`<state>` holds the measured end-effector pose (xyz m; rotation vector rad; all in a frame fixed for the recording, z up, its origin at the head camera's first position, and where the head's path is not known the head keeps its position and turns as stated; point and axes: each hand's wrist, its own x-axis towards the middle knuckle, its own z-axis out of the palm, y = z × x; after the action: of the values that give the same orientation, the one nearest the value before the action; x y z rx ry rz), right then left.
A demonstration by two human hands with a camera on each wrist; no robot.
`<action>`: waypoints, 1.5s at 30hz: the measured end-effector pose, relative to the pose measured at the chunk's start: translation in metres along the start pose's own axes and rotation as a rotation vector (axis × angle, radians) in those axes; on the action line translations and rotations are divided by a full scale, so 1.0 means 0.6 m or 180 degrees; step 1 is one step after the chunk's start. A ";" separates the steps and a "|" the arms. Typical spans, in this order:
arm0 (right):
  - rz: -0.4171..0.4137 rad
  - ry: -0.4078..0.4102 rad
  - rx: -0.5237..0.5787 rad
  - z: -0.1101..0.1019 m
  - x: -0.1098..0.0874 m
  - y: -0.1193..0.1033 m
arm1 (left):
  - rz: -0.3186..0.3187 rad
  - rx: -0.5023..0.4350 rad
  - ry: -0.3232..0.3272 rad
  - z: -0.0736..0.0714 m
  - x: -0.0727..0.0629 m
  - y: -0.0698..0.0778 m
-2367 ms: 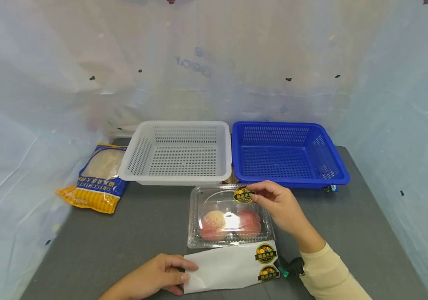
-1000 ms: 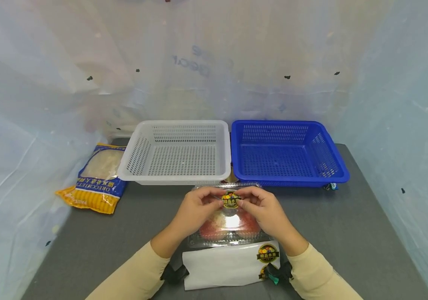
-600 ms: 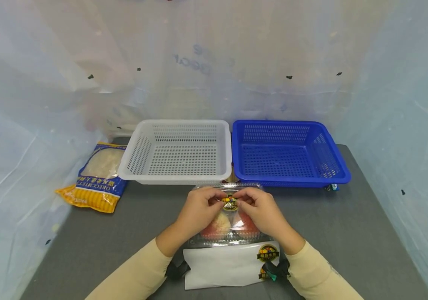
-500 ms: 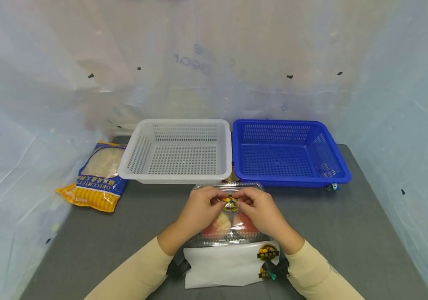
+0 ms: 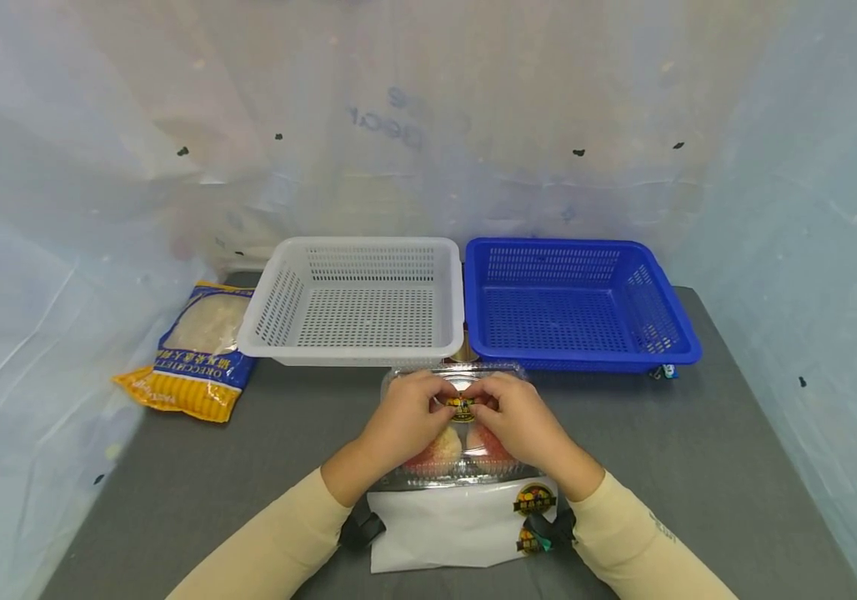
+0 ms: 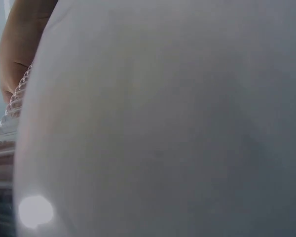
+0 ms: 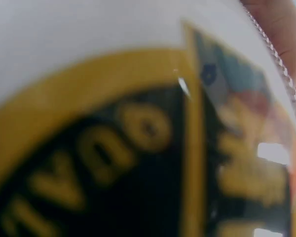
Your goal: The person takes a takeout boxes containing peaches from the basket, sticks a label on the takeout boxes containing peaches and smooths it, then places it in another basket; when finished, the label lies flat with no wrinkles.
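In the head view a black and yellow round sticker (image 5: 462,408) lies at or just over the lid of a clear plastic clamshell box (image 5: 466,477). My left hand (image 5: 408,421) pinches its left edge and my right hand (image 5: 520,421) its right edge, thumbs and forefingers curled in. Whether it touches the lid cannot be told. Reddish and yellowish round fruit (image 5: 439,450) shows through the plastic. In front of the box lies a white sticker sheet (image 5: 443,529), with stickers at its right end, one partly covered by a black wrist strap. Both wrist views are mostly filled by this sheet.
Behind the box stand a white basket (image 5: 368,354) and a blue basket (image 5: 586,358), side by side. A blue and yellow pasta bag (image 5: 199,354) lies at the left. Small items peek out beneath the blue basket. Plastic sheeting (image 5: 428,125) walls in the grey table (image 5: 699,467).
My left hand has left the sticker sheet and joined the right at the sticker. The sticker has shifted left to the lid's middle. Lately both hands have barely moved.
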<state>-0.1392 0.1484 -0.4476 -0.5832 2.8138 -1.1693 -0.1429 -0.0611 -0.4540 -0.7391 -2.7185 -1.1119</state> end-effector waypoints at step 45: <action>-0.1546 -0.0907 -0.1182 -0.058 -0.054 0.056 | 0.1183 0.1349 -0.1587 -0.067 -0.059 -0.057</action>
<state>-0.1263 0.2055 -0.4493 -1.3937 2.7182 -0.5235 -0.1311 -0.1234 -0.4563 -1.5135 -2.8501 -0.2788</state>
